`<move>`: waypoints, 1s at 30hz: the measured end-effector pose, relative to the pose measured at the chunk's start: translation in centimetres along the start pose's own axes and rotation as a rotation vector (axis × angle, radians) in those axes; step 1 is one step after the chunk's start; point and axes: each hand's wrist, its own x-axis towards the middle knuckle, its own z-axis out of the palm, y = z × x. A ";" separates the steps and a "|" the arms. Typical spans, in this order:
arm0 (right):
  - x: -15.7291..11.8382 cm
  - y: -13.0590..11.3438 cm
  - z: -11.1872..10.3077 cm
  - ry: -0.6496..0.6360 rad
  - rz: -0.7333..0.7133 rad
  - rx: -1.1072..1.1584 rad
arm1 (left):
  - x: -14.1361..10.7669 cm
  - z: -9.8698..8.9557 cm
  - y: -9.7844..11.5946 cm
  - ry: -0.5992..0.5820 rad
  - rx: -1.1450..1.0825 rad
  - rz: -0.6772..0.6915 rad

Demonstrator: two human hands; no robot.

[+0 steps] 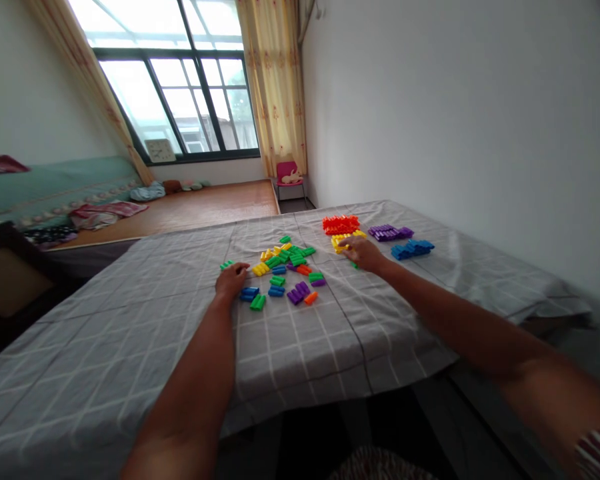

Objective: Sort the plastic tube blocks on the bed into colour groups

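On the grey checked cloth, my left hand (231, 279) rests at the left edge of a loose spread of coloured ribbed plastic pieces. Its fingers are slightly bent and apart, with nothing seen in them. Just past it lies a green piece (227, 265), and a blue pair (249, 294) is close by its wrist. My right hand (364, 255) reaches to a yellow pile (349, 236), its fingertips closed on a yellow piece there; the hand partly covers the pile. A small green piece (354, 265) shows under that hand.
Behind the yellow pile stands a red-orange pile (341, 225). Purple (390, 232) and blue (413, 249) piles lie to the right, towards the white wall. Mixed pieces, including purple (299, 293) and green (259, 303), spread across the middle. The cloth (300, 373) drops at the near edge.
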 end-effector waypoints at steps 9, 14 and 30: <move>6.1 -10.7 8.2 -0.209 0.082 -0.108 | -0.3 0.1 -0.1 -0.011 -0.067 0.014; 6.6 -9.7 7.9 -0.164 0.001 0.049 | -0.3 0.1 -0.2 -0.010 -0.081 0.019; -4.0 8.6 -0.5 -0.260 0.314 0.231 | 0.4 0.2 -0.2 -0.032 0.019 0.039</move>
